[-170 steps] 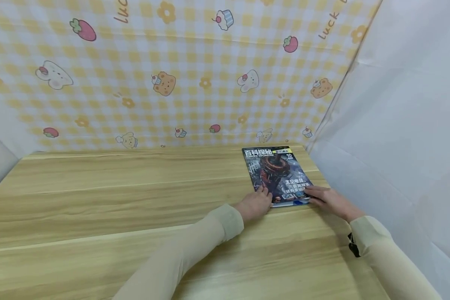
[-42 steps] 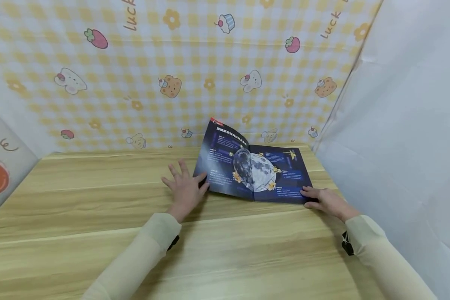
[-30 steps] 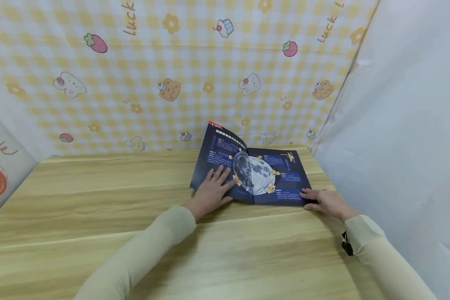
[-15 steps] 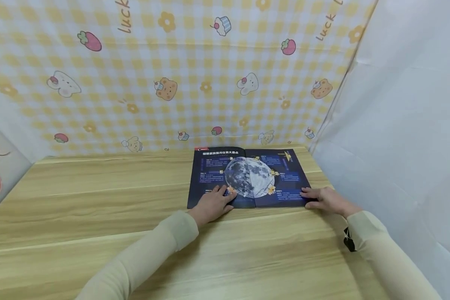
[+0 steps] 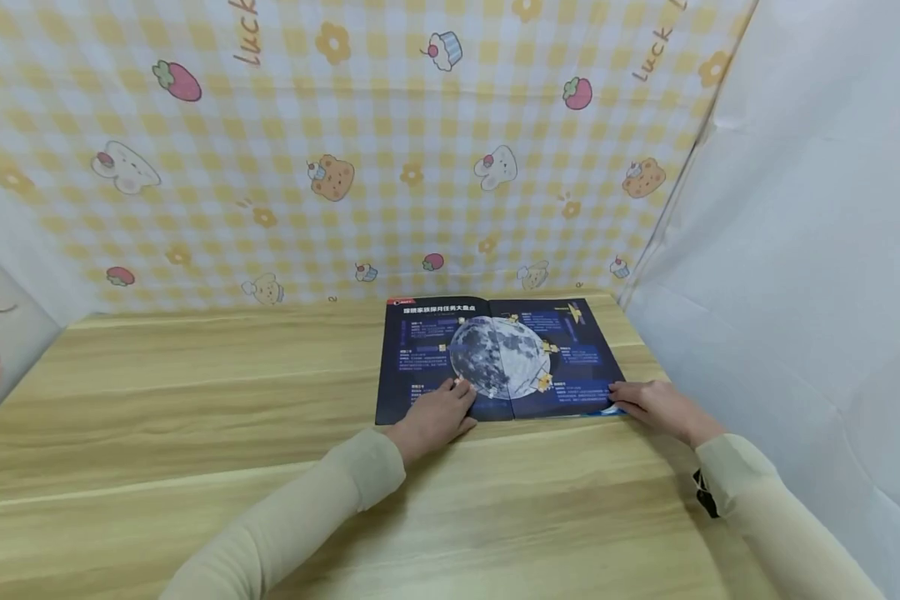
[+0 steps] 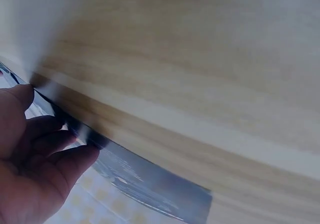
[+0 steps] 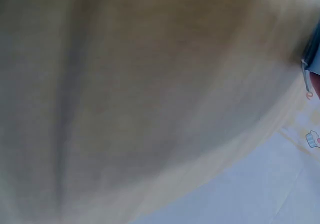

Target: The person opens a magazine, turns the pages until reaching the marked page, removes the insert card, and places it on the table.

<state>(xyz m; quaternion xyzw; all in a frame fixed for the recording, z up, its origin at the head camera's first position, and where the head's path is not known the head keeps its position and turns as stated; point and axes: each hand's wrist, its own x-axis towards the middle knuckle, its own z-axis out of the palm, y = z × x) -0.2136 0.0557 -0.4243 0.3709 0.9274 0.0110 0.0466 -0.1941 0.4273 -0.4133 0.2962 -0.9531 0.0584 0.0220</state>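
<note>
Soft, even light brightened the head view, laying a pale sheen on the table (image 5: 450, 533) at lower centre and faint, soft-edged shadows beneath the sleeves (image 5: 307, 500). The smallest print on the magazine (image 5: 498, 358) blurred past reading. The left wrist view was dimmer, its left hand (image 6: 35, 169) shaded at lower left and the table hazy above. Murkiest was the right wrist view, largely out of focus, with a dark vertical streak at left and a brighter lower right.
</note>
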